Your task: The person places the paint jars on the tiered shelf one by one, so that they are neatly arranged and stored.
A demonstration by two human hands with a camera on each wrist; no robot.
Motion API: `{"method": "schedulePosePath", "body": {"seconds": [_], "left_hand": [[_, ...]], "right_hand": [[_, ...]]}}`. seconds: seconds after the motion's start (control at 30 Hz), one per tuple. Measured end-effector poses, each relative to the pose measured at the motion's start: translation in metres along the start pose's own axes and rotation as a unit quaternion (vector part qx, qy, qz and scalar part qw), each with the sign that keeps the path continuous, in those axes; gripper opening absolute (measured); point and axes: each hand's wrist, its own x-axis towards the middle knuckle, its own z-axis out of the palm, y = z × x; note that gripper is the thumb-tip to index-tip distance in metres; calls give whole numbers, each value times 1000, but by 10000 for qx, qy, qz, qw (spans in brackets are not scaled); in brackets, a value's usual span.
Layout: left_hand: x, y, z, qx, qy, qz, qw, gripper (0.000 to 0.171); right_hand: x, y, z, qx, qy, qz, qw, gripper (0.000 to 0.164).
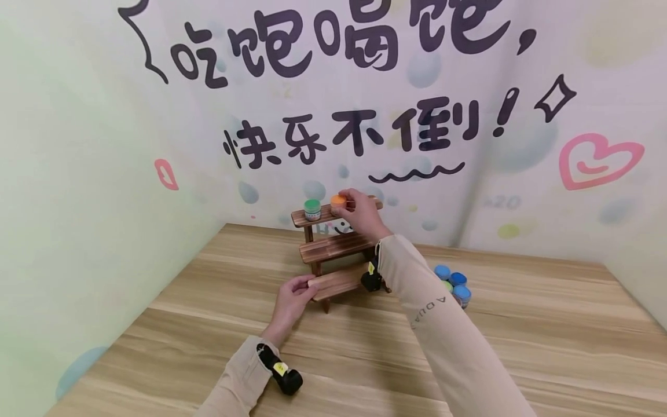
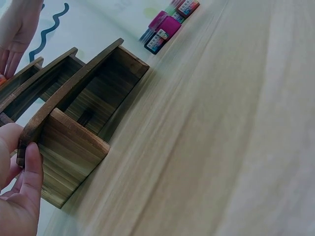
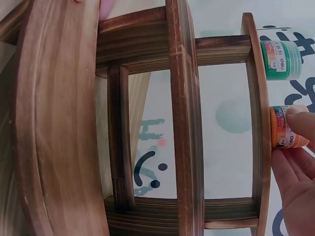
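Observation:
A three-tier wooden step shelf (image 1: 333,248) stands on the table near the back wall. On its top tier sits a small paint jar with green paint (image 1: 312,211), at the left. Beside it, an orange paint jar (image 3: 281,129) stands at the top board, and my right hand (image 1: 362,213) pinches it between thumb and fingers. My left hand (image 1: 293,301) grips the left end of the lowest tier, thumb on one face and fingers on the other, as the left wrist view shows with the board's end (image 2: 30,129).
A cluster of paint jars (image 1: 458,279) with blue and green lids stands on the table to the right, partly behind my right sleeve (image 1: 438,313). In the left wrist view a magenta jar (image 2: 166,25) shows among them. A printed cloth wall (image 1: 333,116) rises behind the shelf.

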Motion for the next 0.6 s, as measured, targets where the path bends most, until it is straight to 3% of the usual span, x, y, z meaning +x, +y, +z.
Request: {"method": "schedulePosePath", "body": {"seconds": [0.6], "left_hand": [[-2,2,1,31,-6,69,10000,29]], "right_hand": [[-2,0,6,-220,355,232,9989,40]]}}
